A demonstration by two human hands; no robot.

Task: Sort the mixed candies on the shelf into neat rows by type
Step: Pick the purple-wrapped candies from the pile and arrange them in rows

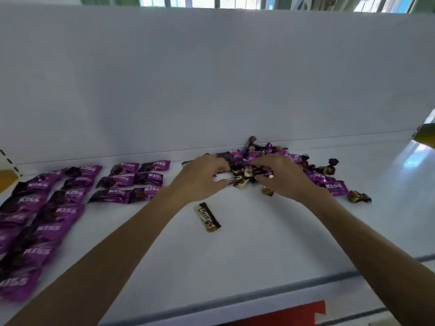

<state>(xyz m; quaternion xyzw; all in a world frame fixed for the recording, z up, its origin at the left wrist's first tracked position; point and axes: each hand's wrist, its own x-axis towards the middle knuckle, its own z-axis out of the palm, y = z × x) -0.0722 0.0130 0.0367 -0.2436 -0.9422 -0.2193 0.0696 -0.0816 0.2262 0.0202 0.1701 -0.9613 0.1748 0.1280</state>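
The left hand [202, 178] and right hand [281, 177] dig curled fingers into the mixed pile [255, 155] on the shelf [259, 245]; purple candies [70, 196] lie in rows alongside, one brown bar [207, 217] nearer.

Shelf [259, 250]: white, is carrying every candy.
Left: purple KISS packets [58, 210] are lying in rows.
Back: mixed heap [255, 152] is resting against the rear panel.
Front: Choco bar [207, 217] is lying alone.

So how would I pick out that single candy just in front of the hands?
Start at the white shelf: purple KISS rows on its left, a mixed pile at the back. In front of the left hand, apart from both, lies the Choco bar: a long brown-and-cream stick, unlike purple packets and twisted wraps.
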